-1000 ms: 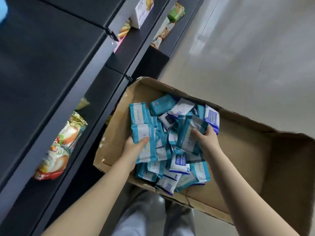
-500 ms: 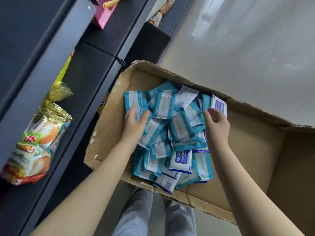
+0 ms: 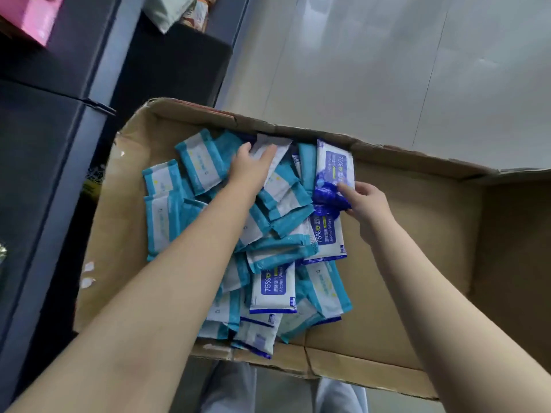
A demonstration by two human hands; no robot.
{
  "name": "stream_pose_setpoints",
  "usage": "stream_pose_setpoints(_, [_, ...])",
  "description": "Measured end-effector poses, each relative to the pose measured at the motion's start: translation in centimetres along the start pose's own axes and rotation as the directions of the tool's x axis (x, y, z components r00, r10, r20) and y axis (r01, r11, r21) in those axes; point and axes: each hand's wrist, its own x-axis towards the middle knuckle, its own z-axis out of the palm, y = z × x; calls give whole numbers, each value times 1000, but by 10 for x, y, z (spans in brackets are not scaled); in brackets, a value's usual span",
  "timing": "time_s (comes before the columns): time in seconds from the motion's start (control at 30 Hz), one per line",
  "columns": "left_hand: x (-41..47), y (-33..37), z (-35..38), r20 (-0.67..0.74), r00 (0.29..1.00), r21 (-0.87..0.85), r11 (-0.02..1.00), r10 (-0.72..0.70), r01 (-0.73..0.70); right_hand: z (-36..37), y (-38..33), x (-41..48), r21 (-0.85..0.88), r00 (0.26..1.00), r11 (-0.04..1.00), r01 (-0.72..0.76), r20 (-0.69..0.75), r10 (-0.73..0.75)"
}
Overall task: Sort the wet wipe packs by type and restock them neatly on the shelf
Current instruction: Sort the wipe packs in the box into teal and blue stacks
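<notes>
Cardboard box [image 3: 417, 234]: I see it open from above, and I give all places relative to it.
Wet wipe packs [image 3: 277, 234]: a loose pile in the left half of the box. Teal-and-white packs are mixed with blue-and-white ones printed "75% Alcohol Wipes", and they lie across each other in many directions.
Left hand [image 3: 250, 171]: it rests on the pile near the far wall of the box. Its fingers [image 3: 267, 153] are stretched almost flat on a pale pack and, as far as I can see, close around nothing.
Right hand [image 3: 368, 204]: it is at the right edge of the pile. Its fingers [image 3: 354, 189] pinch the near end of one blue-and-white pack.
Held pack [image 3: 335, 165]: it is close to the far wall of the box, and its print reads upside down to me.
Shelf [image 3: 59, 162]: dark, just left of the box.
Pink carton [image 3: 29, 16]: on the shelf, well beyond the far-left corner of the box.
Floor [image 3: 387, 70]: pale tiles behind the box.
</notes>
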Motion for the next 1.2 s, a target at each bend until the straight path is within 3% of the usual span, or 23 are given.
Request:
stream_pose_setpoints(0.1, [11, -20, 3, -68, 995, 36, 997, -66, 68, 0, 10, 4, 22, 999, 1000, 8, 46, -9])
stream_pose_setpoints(0.2, [14, -28, 1, -49, 991, 63, 990, -124, 127, 2, 7, 5, 98, 996, 995, -10, 93, 1])
stream_pose_setpoints(0.33, [7, -22, -4, 48, 981, -86, 978, -185, 189, 2, -2, 3, 126, 999, 991, -35, 27, 32])
stream_pose_setpoints(0.43, [-4, -23, -4, 24, 989, -126, 981, -147, 148, 0, 2, 0, 175, 998, 984, -38, -41, 46])
stream_pose_setpoints(0.63, [-40, -24, -2, -113, 994, -216, 976, 3, -28, -11, 14, -22, 303, 996, 950, 77, 11, -84])
stream_pose_setpoints(0.7, [-54, -20, -1, -110, 994, -279, 960, -10, -21, -20, 19, -29, 353, 993, 929, 112, -5, -117])
stream_pose_setpoints(0.9, [-103, -2, 33, 62, 998, -298, 954, -16, 33, -68, 31, -43, 541, 995, 835, 96, -78, -64])
stream_pose_setpoints(1.03, [-128, 14, 79, 191, 981, -297, 951, -34, 90, -116, 42, -42, 542, 988, 833, 108, -153, -29])
stream_pose_setpoints(1.13, [-134, 20, 115, 172, 982, -197, 980, 73, -38, -153, 54, -35, 483, 977, 866, 128, -214, -25])
stream_pose_setpoints(1.2, [-134, 19, 139, 79, 970, 3, 973, 230, -231, -175, 63, -26, 449, 970, 883, 138, -241, -29])
